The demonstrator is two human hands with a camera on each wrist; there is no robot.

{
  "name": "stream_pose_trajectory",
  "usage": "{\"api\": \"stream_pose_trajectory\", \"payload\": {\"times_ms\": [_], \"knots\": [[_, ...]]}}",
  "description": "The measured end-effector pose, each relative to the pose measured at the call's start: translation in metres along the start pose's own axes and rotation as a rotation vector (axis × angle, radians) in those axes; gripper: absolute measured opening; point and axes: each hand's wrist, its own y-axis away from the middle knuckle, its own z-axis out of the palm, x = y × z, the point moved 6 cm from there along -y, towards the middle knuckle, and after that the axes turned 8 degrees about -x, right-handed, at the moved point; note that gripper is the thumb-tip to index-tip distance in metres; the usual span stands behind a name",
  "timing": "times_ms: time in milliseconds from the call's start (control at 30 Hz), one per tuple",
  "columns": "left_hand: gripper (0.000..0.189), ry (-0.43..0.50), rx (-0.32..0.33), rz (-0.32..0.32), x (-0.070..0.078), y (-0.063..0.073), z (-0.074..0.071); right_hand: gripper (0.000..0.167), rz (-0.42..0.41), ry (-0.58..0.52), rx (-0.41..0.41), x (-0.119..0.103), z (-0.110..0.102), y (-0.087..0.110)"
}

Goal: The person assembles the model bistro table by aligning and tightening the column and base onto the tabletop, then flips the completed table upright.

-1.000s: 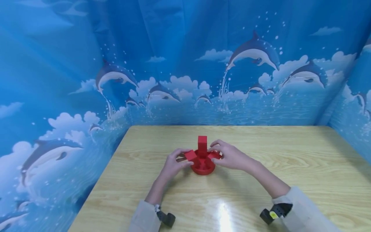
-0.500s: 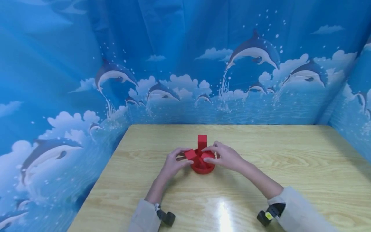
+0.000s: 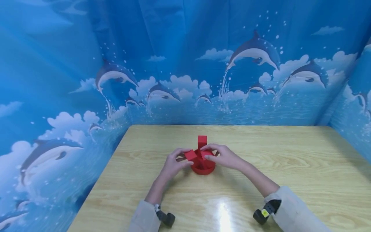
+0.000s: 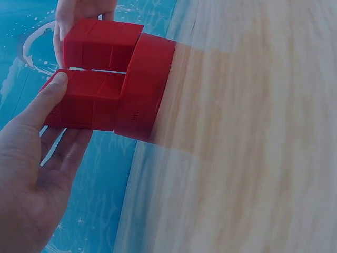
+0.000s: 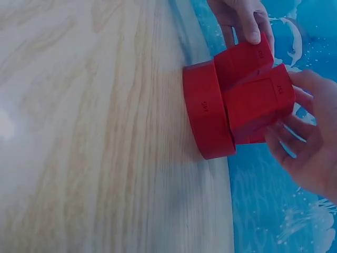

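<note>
On the table stands a round red base [image 3: 203, 171] with a low rim, and red blocks rise out of it. My left hand [image 3: 171, 166] pinches the left red block [image 3: 190, 155] near its top, thumb on the near side, as the left wrist view shows on that block [image 4: 89, 100]. The right red block [image 3: 206, 155] is between the thumb and fingers of my right hand [image 3: 229, 158], leaning slightly in the right wrist view, with small raised marks on its end. At the back a taller-looking red block [image 3: 202, 140] stands upright, touched by neither hand.
The wooden table [image 3: 290, 167] ends at a far edge behind the blocks. A blue curtain [image 3: 185, 64] printed with dolphins and clouds hangs behind it and at the sides. Each wrist wears a black camera, the left camera [image 3: 167, 219] and the right camera [image 3: 261, 216].
My right hand has moved left, bringing the right block in from the base's right side toward its middle. The left hand and its block have kept their place.
</note>
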Motion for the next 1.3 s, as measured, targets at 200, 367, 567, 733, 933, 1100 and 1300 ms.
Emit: {"api": "stream_pose_trajectory", "payload": {"times_ms": [200, 367, 567, 733, 933, 1100, 1300], "knots": [[0.048, -0.011, 0.009, -0.013, 0.0, 0.0, 0.0, 0.04, 0.05, 0.079, 0.135, 0.003, -0.005, -0.002], [0.047, -0.01, 0.007, -0.002, 0.017, 0.005, 0.001, 0.026, 0.154, 0.105, 0.246, 0.012, -0.015, 0.004], [0.046, -0.017, -0.005, -0.011, 0.037, 0.012, 0.001, 0.02, 0.207, -0.106, 0.241, 0.026, -0.021, 0.018], [0.049, 0.0, 0.001, -0.006, 0.018, 0.005, 0.0, 0.03, 0.104, -0.166, 0.149, 0.025, -0.018, 0.025], [0.052, -0.004, 0.006, 0.0, -0.001, -0.001, 0.0, 0.041, 0.076, -0.092, 0.056, 0.02, -0.014, 0.034], [0.051, -0.002, 0.012, -0.002, -0.001, 0.0, -0.001, 0.047, -0.006, -0.058, -0.009, 0.017, -0.011, 0.036], [0.049, 0.004, 0.011, 0.001, -0.001, 0.0, -0.001, 0.051, -0.061, -0.041, -0.076, 0.017, -0.007, 0.035]]}}
